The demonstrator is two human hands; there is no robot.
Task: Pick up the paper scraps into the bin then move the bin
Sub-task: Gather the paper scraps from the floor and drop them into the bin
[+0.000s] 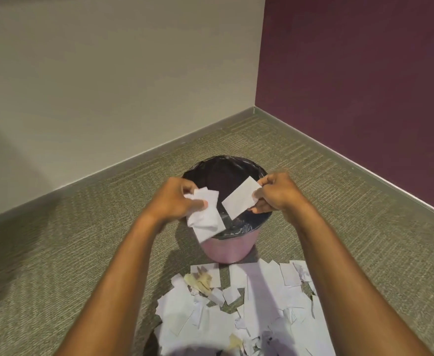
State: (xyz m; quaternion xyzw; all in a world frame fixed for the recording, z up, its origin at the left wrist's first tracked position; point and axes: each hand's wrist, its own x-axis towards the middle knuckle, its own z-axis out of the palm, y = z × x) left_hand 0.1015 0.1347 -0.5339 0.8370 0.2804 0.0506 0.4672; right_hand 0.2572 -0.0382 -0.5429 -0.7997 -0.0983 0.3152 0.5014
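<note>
Carpet (82, 240): grey-green ribbed floor covering fills the lower view; it runs back to a corner where a beige wall (108, 73) on our left meets a dark plum wall (365, 73) on our right, with a grey baseboard (139, 160) along both
Scrap pile (236, 312): white torn paper pieces lie heaped on the carpet between our forearms, just in front of the bin; a yellowish crumpled bit (200, 281) sits among them near the far left edge of the heap
Bin (226, 249): pink round waste bin stands upright on the carpet, near the corner but apart from both walls; a black plastic liner (226, 160) is folded over its rim, and we cannot tell what lies inside the dark interior
Left hand (178, 199): held over the bin's left rim, fingers and thumb pressed on a crumpled white wad of paper (205, 218) that hangs down over the rim and partly in front of the pink side
Right hand (275, 194): held over the bin's right rim, thumb and fingertips pinching one end of a flat white rectangular scrap (240, 197); the slip tilts out over the bin's opening
Gap between the two held papers: small, they do not touch
</note>
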